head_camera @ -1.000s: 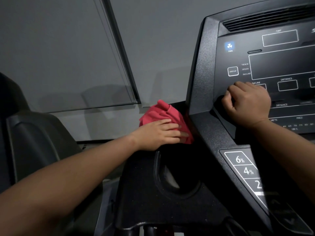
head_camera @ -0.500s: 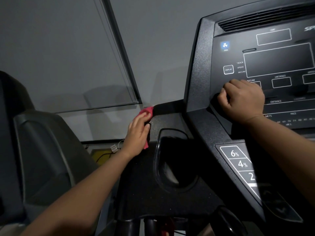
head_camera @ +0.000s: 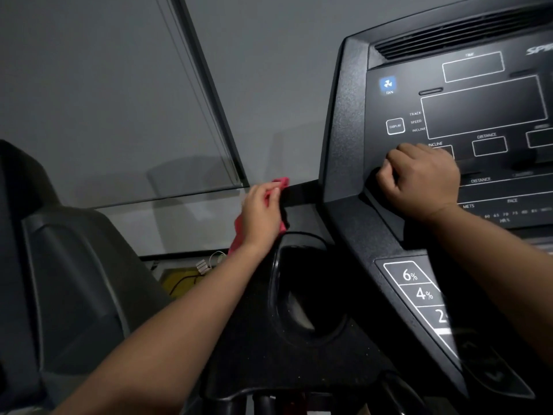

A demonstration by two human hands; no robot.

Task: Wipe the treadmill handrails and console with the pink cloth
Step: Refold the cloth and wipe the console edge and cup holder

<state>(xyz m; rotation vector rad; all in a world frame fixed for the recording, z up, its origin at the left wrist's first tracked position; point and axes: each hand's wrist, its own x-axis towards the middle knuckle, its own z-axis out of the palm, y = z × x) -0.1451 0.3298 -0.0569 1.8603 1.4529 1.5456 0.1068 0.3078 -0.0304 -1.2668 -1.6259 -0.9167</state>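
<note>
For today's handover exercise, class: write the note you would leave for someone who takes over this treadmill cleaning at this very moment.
Left hand: presses the pink cloth against the outer left edge of the console tray, beside the cup holder.
Right hand: a fist holding nothing, resting on the lower left of the console display panel.
Done: cannot be told from this view; wiping is under way at the tray's left edge.
Left: the display panel, the incline keys, and the handrails, which are out of view.
</note>
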